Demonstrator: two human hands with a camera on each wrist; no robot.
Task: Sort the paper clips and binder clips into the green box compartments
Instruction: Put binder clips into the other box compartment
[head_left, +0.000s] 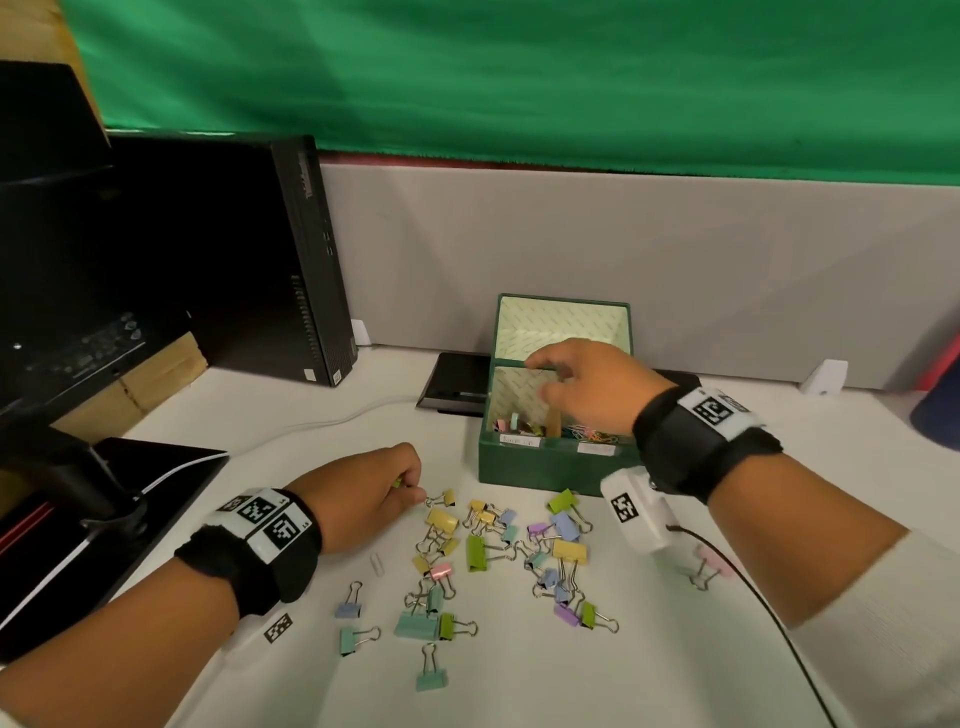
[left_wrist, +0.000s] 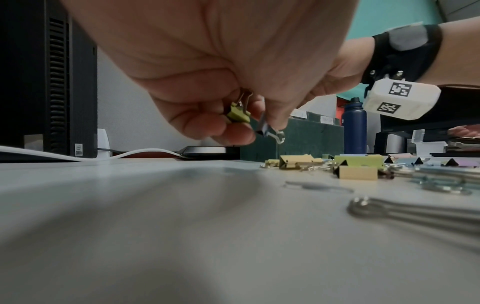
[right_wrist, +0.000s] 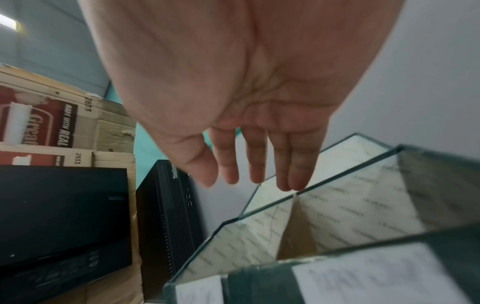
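Green box (head_left: 524, 470) sits at the desk's back, front compartments part-filled: binder clips left, paper clips right. Loose binder clips (head_left: 498, 551) scattered just in front, one white paper clip (head_left: 376, 564) beside them. Left hand (left_wrist: 228, 86) pinches a green binder clip (left_wrist: 237, 115) plus a second grey one, likely gathering a batch. Right hand (right_wrist: 249, 115) hangs over the box, fingers straight and relaxed, empty, probably just released. Front labels unreadable; carton (right_wrist: 44, 127) reads "MADE WITH REAL", "2833".
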